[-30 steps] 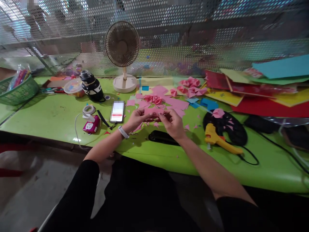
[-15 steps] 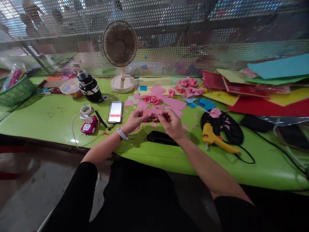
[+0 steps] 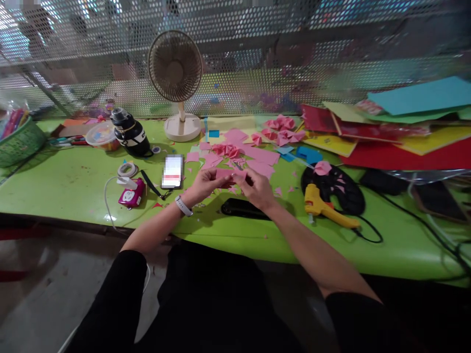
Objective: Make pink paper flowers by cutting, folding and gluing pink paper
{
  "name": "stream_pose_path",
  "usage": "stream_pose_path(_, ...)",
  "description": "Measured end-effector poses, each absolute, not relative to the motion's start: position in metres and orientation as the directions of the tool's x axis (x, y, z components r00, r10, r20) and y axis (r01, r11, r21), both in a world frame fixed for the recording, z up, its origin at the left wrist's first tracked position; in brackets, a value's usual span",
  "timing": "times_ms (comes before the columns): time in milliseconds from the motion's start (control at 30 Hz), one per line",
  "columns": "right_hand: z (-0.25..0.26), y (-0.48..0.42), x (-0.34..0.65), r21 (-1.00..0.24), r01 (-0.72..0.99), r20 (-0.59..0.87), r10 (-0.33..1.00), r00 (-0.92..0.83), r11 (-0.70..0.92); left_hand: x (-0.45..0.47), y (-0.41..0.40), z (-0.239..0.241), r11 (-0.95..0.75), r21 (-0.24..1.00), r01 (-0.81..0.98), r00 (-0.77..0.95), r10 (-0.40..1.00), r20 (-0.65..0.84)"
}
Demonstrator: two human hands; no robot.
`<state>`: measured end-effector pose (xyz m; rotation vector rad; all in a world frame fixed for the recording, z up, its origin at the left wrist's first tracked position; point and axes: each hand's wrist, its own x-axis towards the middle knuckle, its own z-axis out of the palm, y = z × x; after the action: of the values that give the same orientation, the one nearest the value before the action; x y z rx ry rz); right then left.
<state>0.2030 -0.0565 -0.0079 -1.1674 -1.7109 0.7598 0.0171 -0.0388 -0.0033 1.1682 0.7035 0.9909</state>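
Pink paper strip: held up between both hands | left hand: thumb and fingers pinch its left end | right hand: thumb and fingers pinch its right end | phone: left of left hand | folded pink paper pieces: just past both hands | yellow glue gun: right of right hand

Pinches a pink paper strip between left grip and right grip, above a green counter. Wears a white band on the left wrist. Has loose pink pieces and folded pink shapes beyond, a dark elongated case nearer, a phone, black bottle and fan to the left, a yellow glue gun to the right, against a black pad.
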Motion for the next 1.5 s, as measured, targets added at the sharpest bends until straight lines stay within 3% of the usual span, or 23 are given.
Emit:
stream_pose_path(133, -0.007, -0.058, 0.202, -0.795, 0.437, 0.390, 0.906, -0.164, 0.421, 0.014, -0.038, -0.002, 0.072, 0.974, -0.217, 0.420, 0.907, 0.026)
stream_pose_path(500, -0.001, -0.058, 0.207, -0.959, 0.155, 0.185, 0.940, -0.287, 0.236, 0.003, -0.036, 0.014, 0.115, 0.975, -0.190, 0.509, 0.861, -0.002)
stream_pose_path(700, -0.002, -0.054, 0.213, -0.974, 0.122, 0.129, 0.915, -0.383, 0.189, 0.003, -0.033, 0.010, 0.113, 0.981, -0.158, 0.485, 0.874, -0.023)
stream_pose_path(1167, 0.012, -0.048, 0.231, -0.981, 0.151, 0.060, 0.935, -0.350, 0.119, -0.004, -0.028, 0.013, 0.061, 0.991, -0.115, 0.462, 0.887, -0.001)
stream_pose_path(1500, 0.003, -0.053, 0.223, -0.948, 0.252, 0.077, 0.908, -0.411, 0.194, -0.001, -0.030, 0.007, 0.047, 0.996, -0.071, 0.503, 0.865, -0.005)
